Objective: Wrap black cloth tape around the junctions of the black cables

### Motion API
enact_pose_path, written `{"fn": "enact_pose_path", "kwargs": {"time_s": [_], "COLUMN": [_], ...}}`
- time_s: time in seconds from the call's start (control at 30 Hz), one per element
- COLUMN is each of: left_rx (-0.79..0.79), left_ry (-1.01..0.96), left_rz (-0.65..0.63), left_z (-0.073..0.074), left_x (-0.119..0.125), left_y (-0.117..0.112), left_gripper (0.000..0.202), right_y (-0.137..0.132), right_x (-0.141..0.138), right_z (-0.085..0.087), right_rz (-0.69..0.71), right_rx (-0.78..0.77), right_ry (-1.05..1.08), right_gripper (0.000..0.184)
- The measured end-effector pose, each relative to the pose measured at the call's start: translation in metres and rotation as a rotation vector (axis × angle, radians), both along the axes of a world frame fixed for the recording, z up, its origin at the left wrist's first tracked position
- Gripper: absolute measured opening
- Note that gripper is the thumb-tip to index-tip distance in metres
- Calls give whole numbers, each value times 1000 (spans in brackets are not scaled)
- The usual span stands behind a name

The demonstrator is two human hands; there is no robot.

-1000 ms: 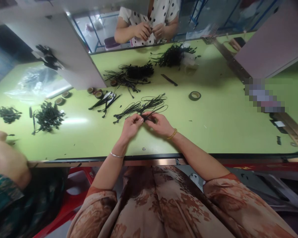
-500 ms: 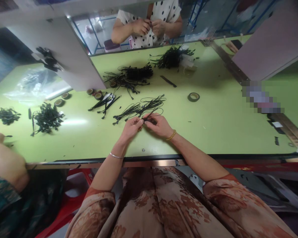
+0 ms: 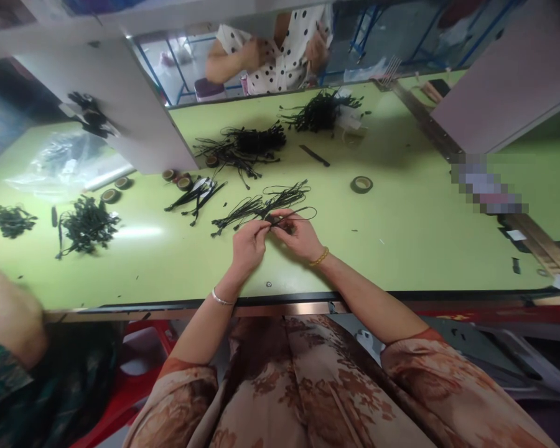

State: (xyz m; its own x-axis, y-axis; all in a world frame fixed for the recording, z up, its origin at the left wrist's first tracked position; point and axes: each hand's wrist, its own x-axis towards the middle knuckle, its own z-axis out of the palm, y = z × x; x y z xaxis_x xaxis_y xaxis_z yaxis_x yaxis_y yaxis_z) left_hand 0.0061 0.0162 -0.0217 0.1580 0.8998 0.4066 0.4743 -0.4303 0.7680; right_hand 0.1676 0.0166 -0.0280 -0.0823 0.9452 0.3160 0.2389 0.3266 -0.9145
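A thin black cable [image 3: 307,210] is pinched between my two hands, its loop sticking out to the right above my right hand. My left hand [image 3: 251,244] is closed, its fingertips meeting the right ones on the cable. My right hand [image 3: 301,238] is closed around the cable, fingers curled; the exact grip point is hidden behind the fingers. Just beyond my fingertips lies a loose bundle of black cables [image 3: 284,196] on the green table [image 3: 424,236]. To the left of that bundle are several short black strips [image 3: 198,198].
A roll of black tape [image 3: 361,184] lies to the right. Farther back are cable piles [image 3: 256,138] and a black blade-like strip [image 3: 314,155]. More tape rolls [image 3: 111,195] and a cable pile [image 3: 89,225] lie left. Co-workers sit opposite and at my left.
The cable's loop has swung lower and farther right. My left hand has turned, its back now facing up more. The co-worker opposite has moved both hands apart.
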Motion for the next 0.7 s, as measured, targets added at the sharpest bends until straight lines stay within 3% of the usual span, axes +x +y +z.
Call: {"fn": "enact_pose_path", "kwargs": {"time_s": [0.1, 0.2, 0.3, 0.4, 0.53, 0.7], "left_rx": [-132, -220, -198, -110, -52, -108], "left_ry": [-96, -152, -116, -2, 66, 13], "left_rz": [-6, -15, 9, 63, 95, 18], "left_z": [-1, -1, 0, 1, 3, 7], "left_x": [-2, -4, -4, -2, 2, 5], "left_y": [4, 7, 7, 3, -2, -5], "left_gripper": [12, 11, 9, 8, 7, 9], "right_y": [1, 1, -1, -3, -3, 6], "right_x": [2, 3, 2, 0, -2, 3], "right_z": [-1, -1, -1, 2, 5, 5], "right_rz": [-21, 7, 46, 63, 126, 181], "right_rx": [25, 42, 49, 28, -109, -462], "right_ry": [-47, -72, -64, -51, 73, 424], "right_gripper": [22, 31, 45, 45, 51, 42]}}
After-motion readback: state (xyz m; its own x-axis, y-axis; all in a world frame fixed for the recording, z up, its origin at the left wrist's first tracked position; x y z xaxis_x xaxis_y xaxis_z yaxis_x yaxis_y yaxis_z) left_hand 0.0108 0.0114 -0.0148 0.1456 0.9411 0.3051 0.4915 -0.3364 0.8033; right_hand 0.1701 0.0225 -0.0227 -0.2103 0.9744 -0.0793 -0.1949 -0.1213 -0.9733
